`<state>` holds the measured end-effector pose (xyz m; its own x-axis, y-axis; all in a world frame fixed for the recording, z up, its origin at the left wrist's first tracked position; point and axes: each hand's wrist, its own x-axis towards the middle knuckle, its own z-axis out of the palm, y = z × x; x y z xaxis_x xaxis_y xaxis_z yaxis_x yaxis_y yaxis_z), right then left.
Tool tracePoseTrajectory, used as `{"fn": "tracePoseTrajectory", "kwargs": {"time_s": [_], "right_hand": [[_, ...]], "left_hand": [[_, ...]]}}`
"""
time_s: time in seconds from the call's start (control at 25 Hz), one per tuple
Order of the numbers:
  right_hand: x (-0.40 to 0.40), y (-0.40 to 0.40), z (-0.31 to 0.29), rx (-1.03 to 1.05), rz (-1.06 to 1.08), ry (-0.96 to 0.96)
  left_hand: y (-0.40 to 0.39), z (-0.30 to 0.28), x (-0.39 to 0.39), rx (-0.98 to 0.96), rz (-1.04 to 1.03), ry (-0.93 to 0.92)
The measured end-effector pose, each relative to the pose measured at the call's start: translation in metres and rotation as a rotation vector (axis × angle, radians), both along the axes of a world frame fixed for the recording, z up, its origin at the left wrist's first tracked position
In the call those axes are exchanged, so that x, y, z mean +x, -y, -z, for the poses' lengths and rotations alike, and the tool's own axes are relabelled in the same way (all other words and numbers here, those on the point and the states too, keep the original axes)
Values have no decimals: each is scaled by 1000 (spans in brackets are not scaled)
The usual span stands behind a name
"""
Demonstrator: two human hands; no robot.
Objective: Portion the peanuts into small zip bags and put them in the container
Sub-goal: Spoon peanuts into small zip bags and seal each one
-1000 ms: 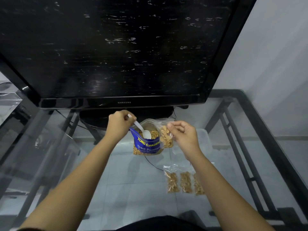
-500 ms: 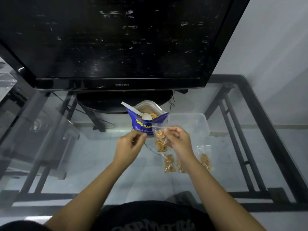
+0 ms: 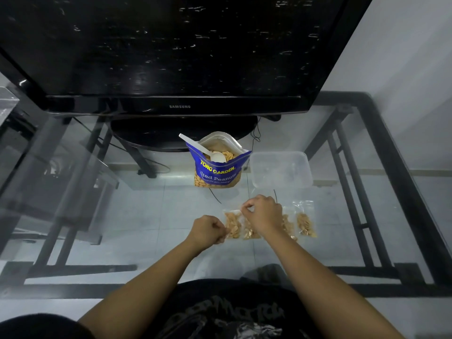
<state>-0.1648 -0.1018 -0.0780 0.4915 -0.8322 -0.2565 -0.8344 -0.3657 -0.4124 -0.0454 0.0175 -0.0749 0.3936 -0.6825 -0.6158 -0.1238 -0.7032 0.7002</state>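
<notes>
- head view: small zip bag lies flat on the glass table, clear plastic, holding a loose clump of tan peanuts; its zip end points away from the person.
- left hand has curled fingers pinching the near left edge of that bag.
- right hand has fingers curled, thumb and forefinger pinching the bag's top right corner at the zip strip.
- more filled bags lie in a row to its right, same clear plastic and same tan fill; the right hand hides part of the row, so the count is unclear.
- peanut pouch stands upright beyond the hands, blue with yellow lettering, mouth open, peanuts visible inside.
- white plastic spoon sits in the pouch, bowl on the peanuts, handle leaning out to the left.
- clear container just right of the pouch, no lid; no bags visible inside.
- black tv stands at the back of the table.
</notes>
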Motion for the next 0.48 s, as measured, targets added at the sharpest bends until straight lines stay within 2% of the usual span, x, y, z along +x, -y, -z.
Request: {"fn": "tracePoseTrajectory", "kwargs": {"time_s": [0.12,0.2,0.24,0.28,0.36,0.44,0.48], "right_hand": [[-2,-3,5,-25,-11,28],[-1,-3,-1,-83,-3,87],[-1,-2,-8,-105,17,163],[1,1,-19,-124,41,271],[5,11,-45,-184,77,487],[14,26,-69,-250,58,578],[20,34,-76,-256,23,553]], "left_hand": [[-2,2,-2,14,92,115],[0,-6,3,24,147,272],[0,-13,8,-18,102,354],[1,-24,15,-90,-6,428],[4,-47,37,-250,-350,503],[16,-66,66,-377,-618,394],[25,-74,79,-417,-653,311]]}}
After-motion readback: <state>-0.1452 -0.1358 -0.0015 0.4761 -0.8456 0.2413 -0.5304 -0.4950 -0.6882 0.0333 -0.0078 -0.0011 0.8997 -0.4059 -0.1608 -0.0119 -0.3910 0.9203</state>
